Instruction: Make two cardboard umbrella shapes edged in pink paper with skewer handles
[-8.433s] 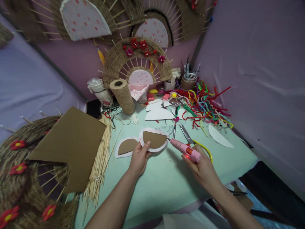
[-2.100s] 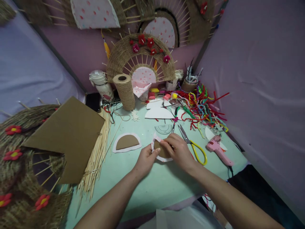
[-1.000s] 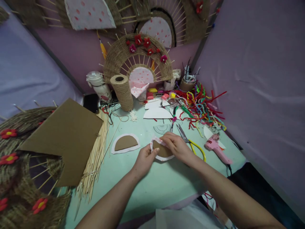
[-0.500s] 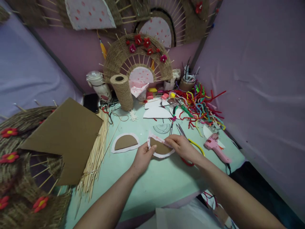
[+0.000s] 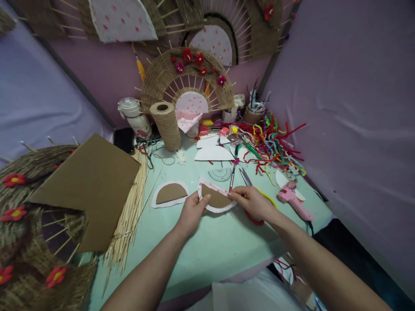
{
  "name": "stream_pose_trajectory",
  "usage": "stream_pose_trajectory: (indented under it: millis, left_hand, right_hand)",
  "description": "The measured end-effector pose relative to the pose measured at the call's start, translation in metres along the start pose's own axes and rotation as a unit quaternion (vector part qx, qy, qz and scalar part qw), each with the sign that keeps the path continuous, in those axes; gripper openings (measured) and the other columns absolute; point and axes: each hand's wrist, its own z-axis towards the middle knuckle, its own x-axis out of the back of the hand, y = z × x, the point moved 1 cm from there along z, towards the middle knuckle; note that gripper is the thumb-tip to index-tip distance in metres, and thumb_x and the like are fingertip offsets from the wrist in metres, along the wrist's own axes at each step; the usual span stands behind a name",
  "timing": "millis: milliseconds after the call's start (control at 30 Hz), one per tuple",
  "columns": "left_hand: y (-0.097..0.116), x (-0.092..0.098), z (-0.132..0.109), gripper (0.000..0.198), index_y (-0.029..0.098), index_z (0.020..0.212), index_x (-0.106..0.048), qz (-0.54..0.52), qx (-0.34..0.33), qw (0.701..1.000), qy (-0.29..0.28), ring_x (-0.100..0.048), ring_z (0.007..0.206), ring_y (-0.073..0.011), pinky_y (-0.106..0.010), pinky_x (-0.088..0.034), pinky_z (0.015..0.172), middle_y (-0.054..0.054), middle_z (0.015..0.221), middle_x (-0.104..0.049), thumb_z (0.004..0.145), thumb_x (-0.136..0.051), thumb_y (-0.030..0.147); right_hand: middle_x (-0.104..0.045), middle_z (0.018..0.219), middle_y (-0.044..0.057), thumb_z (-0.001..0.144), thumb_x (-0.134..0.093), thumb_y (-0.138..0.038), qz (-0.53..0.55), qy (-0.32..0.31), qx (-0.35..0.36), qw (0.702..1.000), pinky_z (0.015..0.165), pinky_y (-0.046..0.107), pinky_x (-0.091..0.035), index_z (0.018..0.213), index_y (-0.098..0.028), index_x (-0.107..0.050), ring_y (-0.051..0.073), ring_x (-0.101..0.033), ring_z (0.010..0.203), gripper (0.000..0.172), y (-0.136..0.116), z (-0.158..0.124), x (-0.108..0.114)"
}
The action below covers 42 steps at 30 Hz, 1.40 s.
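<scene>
Between my two hands, a little above the table, is a cardboard half-circle (image 5: 215,198) backed by white cloth with pinkish-red spots. Along its straight upper edge the cloth is folded over the cardboard. My left hand (image 5: 193,210) pinches the left end, thumb on top. At the right end, my right hand (image 5: 251,202) grips the folded edge between thumb and fingers. A second cardboard half-circle (image 5: 171,193) lies flat on white cloth just to the left. Scissors (image 5: 247,177) with yellow and red handles lie partly under my right hand. A clear protractor (image 5: 219,174) rests behind the held piece.
A pink glue gun (image 5: 295,201) lies on the right, near colourful pipe cleaners (image 5: 269,142). Thin sticks (image 5: 128,216) and a large cardboard sheet (image 5: 90,185) occupy the left. A twine spool (image 5: 166,127) and lidded jar (image 5: 134,116) stand behind, before a woven fan (image 5: 158,71).
My right hand has slid slightly right and down along the straight edge. The folded, spotted strip shows more plainly. My left hand has shifted slightly left with the piece.
</scene>
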Motion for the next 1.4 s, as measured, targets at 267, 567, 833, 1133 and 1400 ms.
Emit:
stream_pose_trajectory:
  millis: [267, 567, 833, 1133, 1400]
  left_hand:
    - [0.005, 0.001, 0.000, 0.044, 0.012, 0.103, -0.066, -0.017, -0.004, 1.000, 0.002, -0.067, 0.080, -0.0213, -0.031, -0.051, 0.072, -0.009, 0.090, -0.073, 0.072, -0.072, 0.044]
    - [0.016, -0.001, -0.002, 0.044, 0.010, 0.100, -0.066, -0.042, 0.032, 0.999, 0.010, -0.068, 0.079, -0.0215, -0.028, -0.052, 0.064, -0.011, 0.090, -0.073, 0.069, -0.075, 0.041]
    - [0.024, -0.004, -0.005, 0.043, 0.010, 0.099, -0.068, -0.054, 0.048, 0.997, 0.011, -0.068, 0.085, -0.0233, -0.030, -0.053, 0.071, -0.011, 0.089, -0.074, 0.068, -0.076, 0.038]
    - [0.022, -0.011, -0.009, 0.042, 0.010, 0.107, -0.065, -0.169, 0.004, 0.985, 0.038, -0.069, 0.093, -0.0262, -0.039, -0.052, 0.087, -0.014, 0.095, -0.074, 0.071, -0.075, 0.029]
    - [0.018, -0.005, -0.010, 0.033, 0.009, 0.100, -0.069, -0.102, 0.069, 0.989, -0.081, -0.070, 0.082, -0.0209, -0.028, -0.054, 0.074, -0.013, 0.093, -0.074, 0.074, -0.074, 0.028]
  right_hand:
    - [-0.056, 0.064, -0.001, 0.091, -0.044, -0.043, 0.035, 0.014, -0.004, 0.999, 0.055, 0.022, -0.035, 0.069, -0.019, -0.063, 0.013, -0.048, 0.062, 0.038, -0.002, -0.004, -0.005]
    - [-0.066, 0.079, 0.002, 0.090, -0.043, -0.050, 0.155, -0.085, -0.029, 0.984, 0.074, 0.027, -0.044, 0.078, -0.019, -0.067, 0.017, -0.058, 0.077, 0.041, 0.005, -0.010, 0.005]
    - [-0.057, 0.058, -0.002, 0.077, -0.062, -0.040, 0.214, 0.011, -0.123, 0.969, 0.054, 0.023, -0.033, 0.063, -0.016, -0.067, 0.012, -0.047, 0.056, 0.027, -0.008, -0.008, -0.009]
    - [-0.059, 0.064, 0.001, 0.083, -0.052, -0.048, 0.247, 0.115, -0.093, 0.958, 0.060, 0.025, -0.039, 0.068, -0.016, -0.064, 0.015, -0.051, 0.063, 0.038, -0.024, -0.011, -0.064]
    - [-0.059, 0.070, -0.002, 0.078, -0.064, -0.042, 0.262, 0.118, -0.058, 0.956, 0.059, 0.026, -0.044, 0.086, -0.018, -0.058, 0.014, -0.056, 0.062, 0.026, -0.021, 0.001, -0.042]
